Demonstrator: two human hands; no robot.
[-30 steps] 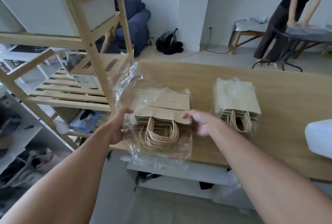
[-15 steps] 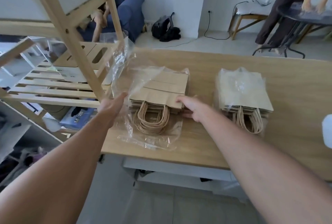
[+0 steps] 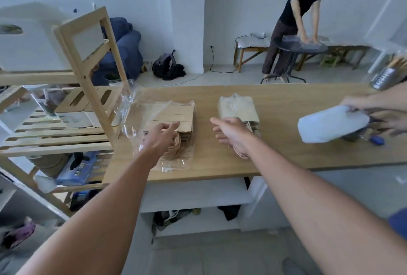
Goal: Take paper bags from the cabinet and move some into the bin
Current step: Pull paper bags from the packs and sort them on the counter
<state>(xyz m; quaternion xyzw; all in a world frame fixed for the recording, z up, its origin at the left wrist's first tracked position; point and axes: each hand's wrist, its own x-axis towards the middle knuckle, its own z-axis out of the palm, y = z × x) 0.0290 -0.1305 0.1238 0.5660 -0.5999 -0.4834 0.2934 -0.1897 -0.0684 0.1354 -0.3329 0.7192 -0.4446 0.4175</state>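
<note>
Two stacks of brown paper bags with twisted handles lie on the wooden table (image 3: pixel 286 107). The left stack (image 3: pixel 176 118) sits in an opened clear plastic wrap. The right stack (image 3: pixel 239 107) is also wrapped in plastic. My left hand (image 3: pixel 159 137) hovers over the handles of the left stack, fingers spread, holding nothing. My right hand (image 3: pixel 231 133) hangs over the handles of the right stack with loosely curled fingers and nothing visible in them. A white plastic container (image 3: pixel 332 125) is held over the table's right end by another person's hands (image 3: pixel 374 111).
A slatted wooden shelf unit (image 3: pixel 88 72) stands against the table's left end. A metal grater (image 3: pixel 383 79) sits at the far right. Behind the table a second person (image 3: pixel 293 23) leans on a round black table (image 3: pixel 299 46). White shelves lie under the table.
Both hands have let go of the left stack. My right hand moved right, over the right stack. The white container and another person's hands came in from the right.
</note>
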